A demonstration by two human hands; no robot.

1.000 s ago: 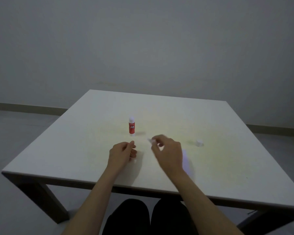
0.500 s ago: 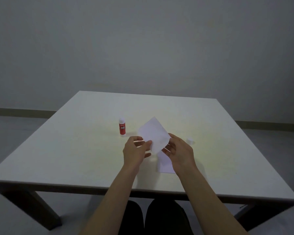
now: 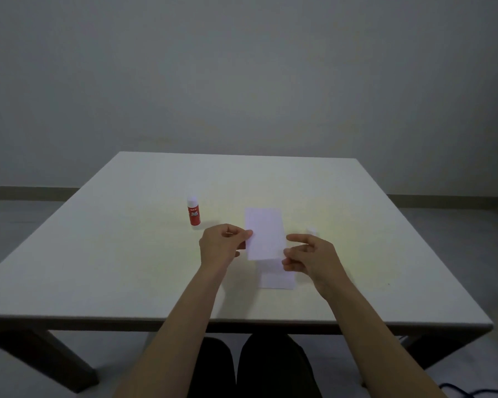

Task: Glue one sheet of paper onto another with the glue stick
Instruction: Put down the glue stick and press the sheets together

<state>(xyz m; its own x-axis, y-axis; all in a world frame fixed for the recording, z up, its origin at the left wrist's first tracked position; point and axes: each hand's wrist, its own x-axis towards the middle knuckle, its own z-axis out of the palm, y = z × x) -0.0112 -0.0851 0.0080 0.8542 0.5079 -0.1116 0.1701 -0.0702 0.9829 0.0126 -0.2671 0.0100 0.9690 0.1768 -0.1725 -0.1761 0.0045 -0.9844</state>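
Observation:
A small white sheet of paper (image 3: pixel 264 232) is held up above the table, long side running away from me. My left hand (image 3: pixel 222 245) pinches its left edge between thumb and forefinger. My right hand (image 3: pixel 311 255) touches its lower right corner with fingers spread. A second white sheet (image 3: pixel 276 278) lies flat on the white table (image 3: pixel 127 268) just below and partly behind the first. The red glue stick (image 3: pixel 193 211) stands upright with its white top, to the left and beyond my left hand. Its white cap (image 3: pixel 312 231) lies beyond my right hand.
The table's near edge runs just in front of my knees. A grey wall stands behind the table. A dark cable (image 3: pixel 466 390) lies on the floor at the lower right.
The held sheet has turned from a slanted diamond pose to straight, long side pointing away. My right hand has slid from behind the sheet to its lower right corner with fingers opening.

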